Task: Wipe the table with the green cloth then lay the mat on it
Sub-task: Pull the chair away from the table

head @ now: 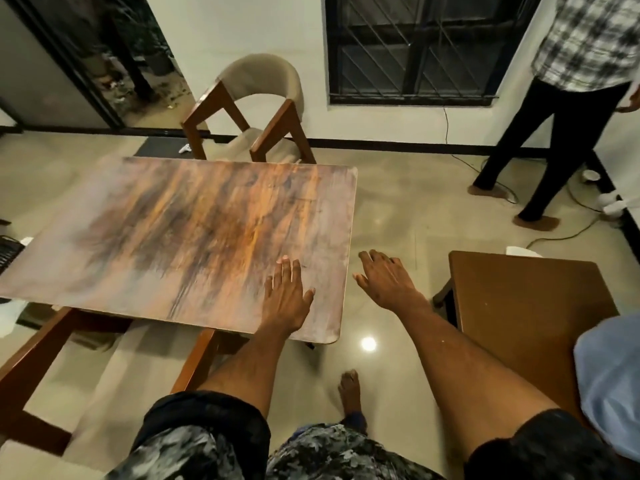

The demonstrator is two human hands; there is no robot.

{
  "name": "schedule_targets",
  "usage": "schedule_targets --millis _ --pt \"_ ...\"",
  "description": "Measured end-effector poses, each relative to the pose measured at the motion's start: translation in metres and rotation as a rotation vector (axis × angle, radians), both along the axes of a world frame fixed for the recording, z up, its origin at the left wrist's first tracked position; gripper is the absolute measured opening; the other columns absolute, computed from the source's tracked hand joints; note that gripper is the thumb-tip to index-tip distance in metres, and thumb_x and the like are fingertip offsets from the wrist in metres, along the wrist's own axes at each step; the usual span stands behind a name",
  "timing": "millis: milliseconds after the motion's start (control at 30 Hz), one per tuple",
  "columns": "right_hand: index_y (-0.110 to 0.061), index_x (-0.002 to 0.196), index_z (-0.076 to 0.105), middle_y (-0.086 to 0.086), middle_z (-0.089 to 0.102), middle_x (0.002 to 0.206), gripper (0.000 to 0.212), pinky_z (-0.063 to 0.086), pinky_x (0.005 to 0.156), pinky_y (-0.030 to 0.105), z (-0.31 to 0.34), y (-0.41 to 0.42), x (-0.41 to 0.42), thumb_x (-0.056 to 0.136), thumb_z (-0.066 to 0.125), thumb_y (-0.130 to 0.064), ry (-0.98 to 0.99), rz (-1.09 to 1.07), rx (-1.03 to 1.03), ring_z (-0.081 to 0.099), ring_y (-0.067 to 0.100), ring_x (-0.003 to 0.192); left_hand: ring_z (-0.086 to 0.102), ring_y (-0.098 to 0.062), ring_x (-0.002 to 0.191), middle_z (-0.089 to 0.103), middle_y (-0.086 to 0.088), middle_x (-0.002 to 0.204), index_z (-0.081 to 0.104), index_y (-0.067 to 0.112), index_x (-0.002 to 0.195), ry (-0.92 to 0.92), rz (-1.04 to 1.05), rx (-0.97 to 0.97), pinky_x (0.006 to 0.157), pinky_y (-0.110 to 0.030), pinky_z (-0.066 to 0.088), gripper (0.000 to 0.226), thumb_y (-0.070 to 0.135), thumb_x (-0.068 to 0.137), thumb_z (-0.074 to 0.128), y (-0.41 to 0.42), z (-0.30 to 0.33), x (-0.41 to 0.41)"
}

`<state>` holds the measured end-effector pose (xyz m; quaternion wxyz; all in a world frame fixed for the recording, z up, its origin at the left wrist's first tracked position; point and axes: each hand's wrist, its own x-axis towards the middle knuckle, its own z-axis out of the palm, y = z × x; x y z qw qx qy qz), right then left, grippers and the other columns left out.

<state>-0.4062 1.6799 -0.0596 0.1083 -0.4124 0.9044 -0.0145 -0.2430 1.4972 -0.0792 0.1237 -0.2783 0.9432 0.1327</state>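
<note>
Left hand [285, 299] flat, fingers straight, on mat [194, 233] near its right edge; right hand [384, 278] w/ fingers spread, holding nothing, beside it over floor [398, 216]

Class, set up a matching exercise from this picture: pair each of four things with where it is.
1. left hand
2. right hand
3. beige cushioned wooden chair
4. person in a checked shirt

a. far side of the table
b. flat on the streaked brown mat
c. standing far right
d. over the floor, off the mat's edge

Pairs: 1-b, 2-d, 3-a, 4-c
</note>
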Motion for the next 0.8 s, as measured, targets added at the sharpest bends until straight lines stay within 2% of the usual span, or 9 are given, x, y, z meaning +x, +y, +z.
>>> schedule_targets --millis 333,633,800 --pt "-0.012 0.153 0.041 0.012 0.054 0.149 0.051 0.041 0.113 0.044 -0.003 -0.016 -0.112 0.114 0.041 -0.044 -0.009 0.027 0.050 0.054 0.031 0.138 -0.011 -0.029 0.168 -0.011 -0.012 0.180 -0.007 0.011 0.172 0.020 0.068 0.101 0.134 -0.049 -0.004 0.078 0.051 0.115 0.029 -0.006 -0.009 -0.107" --pt "-0.012 0.153 0.042 0.012 0.053 0.150 0.051 0.042 0.113 0.045 -0.010 -0.060 -0.178 0.113 0.042 -0.044 -0.031 0.190 0.030 0.052 0.031 0.140 -0.010 -0.031 0.168 -0.009 -0.014 0.180 -0.004 0.010 0.172 -0.011 0.206 0.064 0.135 -0.051 0.001 0.079 0.052 0.115 0.029 -0.019 -0.023 -0.144" --pt "-0.013 0.151 0.043 0.011 0.054 0.148 0.049 0.042 0.113 0.044 -0.010 -0.060 -0.242 0.114 0.042 -0.044 -0.022 0.280 0.053 0.052 0.030 0.139 -0.009 -0.032 0.168 -0.010 -0.015 0.180 -0.005 0.010 0.172 -0.038 0.295 0.068 0.134 -0.051 0.002 0.079 0.053 0.115 0.028 -0.011 -0.022 -0.194"
